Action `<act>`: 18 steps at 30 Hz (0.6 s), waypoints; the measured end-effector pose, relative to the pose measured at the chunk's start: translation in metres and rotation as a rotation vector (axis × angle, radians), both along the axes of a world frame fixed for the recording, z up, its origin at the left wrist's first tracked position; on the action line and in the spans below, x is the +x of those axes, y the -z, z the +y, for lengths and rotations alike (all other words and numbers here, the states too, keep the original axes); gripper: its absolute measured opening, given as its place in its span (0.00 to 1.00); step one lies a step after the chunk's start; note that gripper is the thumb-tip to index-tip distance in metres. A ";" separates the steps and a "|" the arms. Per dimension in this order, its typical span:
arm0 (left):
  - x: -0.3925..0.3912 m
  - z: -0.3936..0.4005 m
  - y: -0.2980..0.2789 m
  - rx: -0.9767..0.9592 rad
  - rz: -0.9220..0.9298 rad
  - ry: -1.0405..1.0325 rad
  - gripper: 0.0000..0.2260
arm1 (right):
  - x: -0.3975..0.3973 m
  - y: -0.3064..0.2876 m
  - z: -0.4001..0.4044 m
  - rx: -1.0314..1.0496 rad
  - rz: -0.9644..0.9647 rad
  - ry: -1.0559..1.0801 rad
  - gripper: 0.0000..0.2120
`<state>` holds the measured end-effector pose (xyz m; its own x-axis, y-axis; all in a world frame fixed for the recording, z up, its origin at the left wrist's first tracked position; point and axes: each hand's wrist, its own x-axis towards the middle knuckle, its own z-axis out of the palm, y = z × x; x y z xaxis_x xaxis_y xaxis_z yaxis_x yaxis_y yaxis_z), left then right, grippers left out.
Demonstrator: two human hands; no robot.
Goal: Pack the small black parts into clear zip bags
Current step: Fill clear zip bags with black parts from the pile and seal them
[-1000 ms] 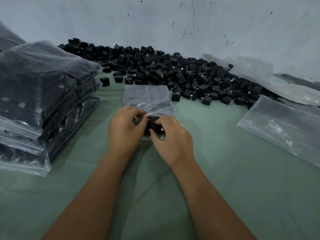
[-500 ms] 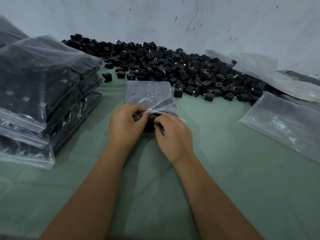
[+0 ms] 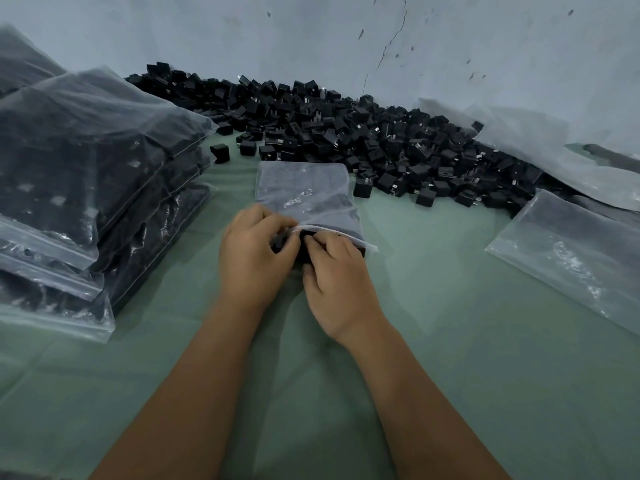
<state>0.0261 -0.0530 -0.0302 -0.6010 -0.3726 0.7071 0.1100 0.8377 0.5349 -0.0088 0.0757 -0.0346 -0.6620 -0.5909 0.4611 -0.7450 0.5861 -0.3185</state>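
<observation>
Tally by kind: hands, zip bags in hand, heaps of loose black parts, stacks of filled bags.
Hands: 2 (left hand, right hand)
Zip bag in hand: 1
Heap of loose black parts: 1
Stack of filled zip bags: 1
Total: 5

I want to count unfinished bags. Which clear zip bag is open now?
The zip bag under both hands, left hand and right hand; its mouth gapes. The stacked bags look sealed.

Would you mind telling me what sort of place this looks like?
Probably a small packing workshop: a large loose heap of small black plastic parts lies on a green cloth-covered surface against a cracked pale wall, beside stacked filled clear zip bags.
</observation>
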 end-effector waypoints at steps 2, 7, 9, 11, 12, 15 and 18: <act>0.001 0.002 0.001 -0.036 0.039 0.021 0.04 | 0.001 -0.001 0.000 -0.041 -0.031 0.022 0.15; 0.003 0.004 0.002 -0.109 0.117 0.060 0.05 | 0.000 -0.004 0.000 -0.082 -0.058 0.005 0.14; 0.003 0.007 0.001 -0.133 0.125 0.087 0.05 | -0.001 -0.008 -0.002 -0.076 -0.057 -0.013 0.12; 0.002 0.010 0.000 -0.154 0.138 0.105 0.04 | -0.006 -0.015 -0.006 -0.011 -0.070 -0.012 0.09; 0.001 0.010 0.000 -0.153 0.146 0.106 0.04 | -0.009 -0.019 -0.008 0.052 -0.078 -0.004 0.09; 0.000 0.010 -0.001 -0.131 0.168 0.089 0.04 | -0.023 -0.026 -0.017 0.332 -0.108 0.026 0.15; -0.001 0.011 0.000 -0.124 0.198 0.108 0.04 | -0.042 -0.030 -0.030 0.515 -0.273 0.016 0.20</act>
<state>0.0250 -0.0423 -0.0302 -0.4779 -0.2170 0.8512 0.2952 0.8730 0.3883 -0.0506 0.0454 -0.0051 -0.7269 -0.6829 -0.0719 -0.6659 0.7266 -0.1689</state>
